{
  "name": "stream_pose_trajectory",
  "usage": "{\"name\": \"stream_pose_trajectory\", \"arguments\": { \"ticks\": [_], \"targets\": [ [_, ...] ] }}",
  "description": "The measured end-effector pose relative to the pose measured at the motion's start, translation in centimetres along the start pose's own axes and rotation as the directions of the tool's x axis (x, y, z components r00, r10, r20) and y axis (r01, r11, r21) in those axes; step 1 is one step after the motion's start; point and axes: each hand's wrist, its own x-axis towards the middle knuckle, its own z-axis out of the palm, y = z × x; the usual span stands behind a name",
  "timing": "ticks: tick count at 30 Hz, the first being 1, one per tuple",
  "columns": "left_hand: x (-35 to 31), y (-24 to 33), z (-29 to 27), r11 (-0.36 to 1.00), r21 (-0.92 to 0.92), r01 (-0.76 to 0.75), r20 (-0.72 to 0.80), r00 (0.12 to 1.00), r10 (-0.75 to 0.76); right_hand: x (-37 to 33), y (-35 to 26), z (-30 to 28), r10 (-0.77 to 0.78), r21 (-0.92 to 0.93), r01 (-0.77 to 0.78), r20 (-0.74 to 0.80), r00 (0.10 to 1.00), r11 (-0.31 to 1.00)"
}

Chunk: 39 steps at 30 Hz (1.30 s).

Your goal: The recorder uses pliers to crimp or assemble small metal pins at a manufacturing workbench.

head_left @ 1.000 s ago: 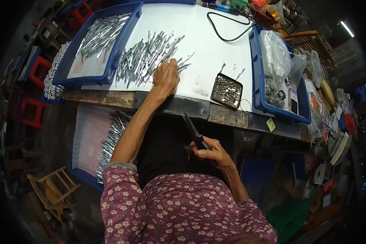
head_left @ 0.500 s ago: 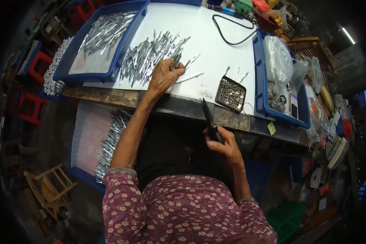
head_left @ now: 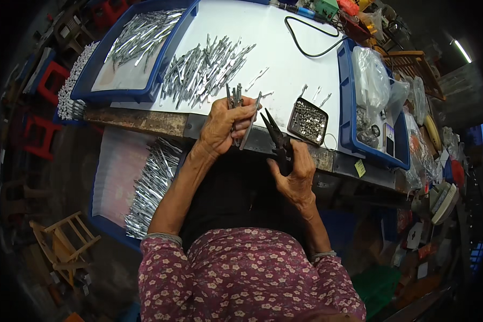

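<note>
My left hand [head_left: 224,122] is closed around several thin metal strips [head_left: 235,96], with one strip jutting out separately between thumb and fingers. It hovers just over the table's front edge. Black pliers [head_left: 277,134] sit in my right hand [head_left: 297,174], their jaws parted and tilted up toward the left hand's strips without visibly touching them. A heap of similar silvery strips [head_left: 204,70] lies on the white table sheet beyond my left hand. To the right, a small dark tray [head_left: 290,124] holds many tiny metal pieces.
A blue bin [head_left: 153,80] of strips stands at the far left, another blue bin [head_left: 346,115] with plastic bags at the right. Below the table's left part sits a tray of strips [head_left: 153,188]. A black cable [head_left: 300,45] loops at the back.
My left hand has come back from the heap toward me, strips in its fingers. My right hand has risen slightly, and the pliers' jaws have opened.
</note>
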Motion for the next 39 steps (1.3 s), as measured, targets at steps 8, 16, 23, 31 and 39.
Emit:
{"name": "stream_pose_trajectory", "arguments": {
  "ticks": [8,16,23,31,39],
  "targets": [
    [-0.6,-1.0,0.8,0.993,-0.093,0.079,0.015,0.997,-0.078,-0.7,0.5,0.3,0.011,0.04,-0.011,0.003,1.0,0.999],
    [-1.1,-1.4,1.9,0.992,-0.118,0.049,0.025,0.999,-0.047,-1.2,0.2,0.0,0.055,0.065,-0.055,0.012,0.998,0.996],
    [-1.7,-3.1,3.9,0.551,0.715,-0.43,0.083,0.835,0.544,-0.8,-1.1,-2.8,0.375,0.575,-0.61,0.483,0.791,0.546],
    [-1.8,-2.1,2.3,-0.372,0.565,-0.736,0.813,0.422,0.4,-2.0,0.8,-4.7,0.14,0.629,-0.773,0.776,0.615,-0.087],
    [-0.3,-1.7,2.3,0.061,0.824,-0.563,0.457,0.726,0.514,-2.5,0.7,-3.0,0.204,0.611,-0.787,0.785,0.585,-0.093]
  ]
}}
